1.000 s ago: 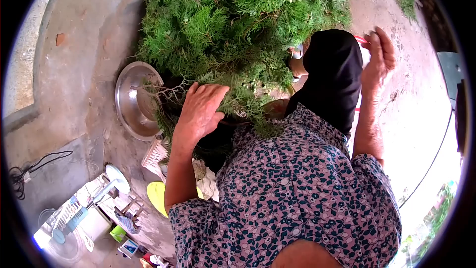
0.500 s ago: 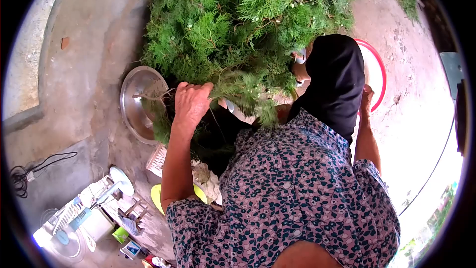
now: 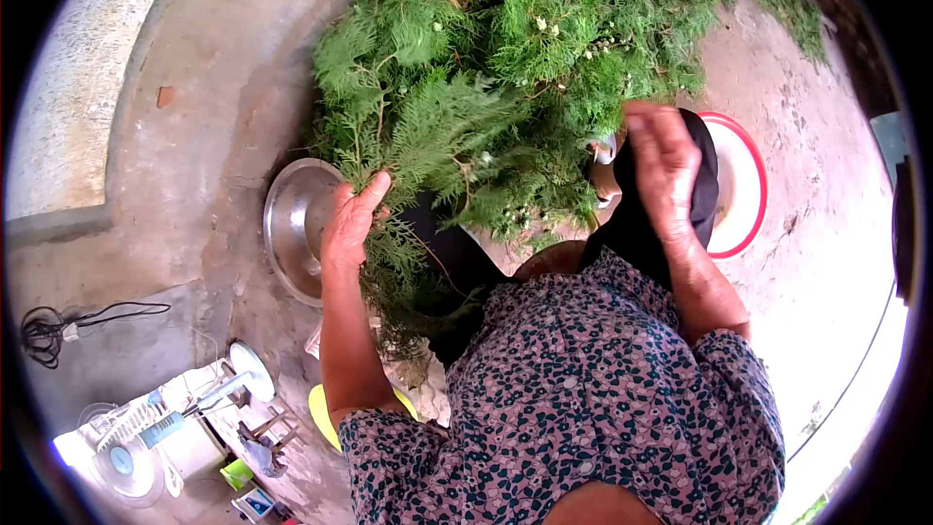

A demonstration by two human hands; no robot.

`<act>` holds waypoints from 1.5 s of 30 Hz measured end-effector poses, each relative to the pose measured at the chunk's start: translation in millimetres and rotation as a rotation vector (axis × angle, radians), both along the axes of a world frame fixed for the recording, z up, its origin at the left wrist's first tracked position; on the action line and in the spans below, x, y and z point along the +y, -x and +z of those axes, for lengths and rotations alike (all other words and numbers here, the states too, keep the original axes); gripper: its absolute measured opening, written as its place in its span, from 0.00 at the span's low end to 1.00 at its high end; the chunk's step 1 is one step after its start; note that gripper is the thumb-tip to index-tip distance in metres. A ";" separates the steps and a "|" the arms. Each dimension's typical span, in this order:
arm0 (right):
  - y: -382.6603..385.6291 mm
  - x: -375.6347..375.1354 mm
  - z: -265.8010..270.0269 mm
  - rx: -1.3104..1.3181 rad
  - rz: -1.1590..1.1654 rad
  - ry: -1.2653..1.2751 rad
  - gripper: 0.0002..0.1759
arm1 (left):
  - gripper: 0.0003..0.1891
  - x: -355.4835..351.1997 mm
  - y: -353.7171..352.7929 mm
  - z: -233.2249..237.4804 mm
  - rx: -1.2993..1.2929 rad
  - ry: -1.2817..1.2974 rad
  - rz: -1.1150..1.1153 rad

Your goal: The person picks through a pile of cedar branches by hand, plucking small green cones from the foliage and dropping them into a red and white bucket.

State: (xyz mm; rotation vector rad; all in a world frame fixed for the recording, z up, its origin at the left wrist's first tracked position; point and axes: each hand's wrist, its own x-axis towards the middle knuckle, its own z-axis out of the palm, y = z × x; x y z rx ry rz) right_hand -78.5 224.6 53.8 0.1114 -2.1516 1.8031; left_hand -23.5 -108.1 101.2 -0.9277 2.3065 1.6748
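My left hand [image 3: 354,224] is closed around the stem of a green conifer branch [image 3: 442,126] with flat, feathery sprays, its thumb on top. The branch fans up and right from the hand, and more foliage hangs below it beside the left forearm. Raised over my dark-clad right knee, my right hand [image 3: 666,165] has its fingers loosely bent and partly apart; no object shows in it, though the fingertips are slightly blurred. A large heap of cut conifer branches [image 3: 583,10], with small pale cones among the green, lies in front of me.
A metal basin [image 3: 284,233] stands left of my left hand. A white basin with a red rim [image 3: 753,151] is beside my right knee. At lower left are a standing fan [image 3: 146,447], a small wooden stool [image 3: 267,433] and a coiled black cable [image 3: 44,335].
My right hand has risen from beside the red-rimmed basin to above the knee. The left hand has turned, and its branch now points up and right, away from the metal basin.
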 end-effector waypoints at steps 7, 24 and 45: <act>7.8 -91.7 -42.6 0.028 0.555 -0.088 0.13 | 0.27 -12.3 -20.3 5.8 -0.045 -0.083 0.125; 1.7 -121.7 -86.7 -0.595 1.141 0.120 0.20 | 0.23 -9.3 -43.3 -21.4 -0.041 -0.157 0.192; -8.4 -111.2 -89.3 -0.923 1.203 0.455 0.17 | 0.22 -7.3 -42.4 -21.3 -0.112 -0.143 0.215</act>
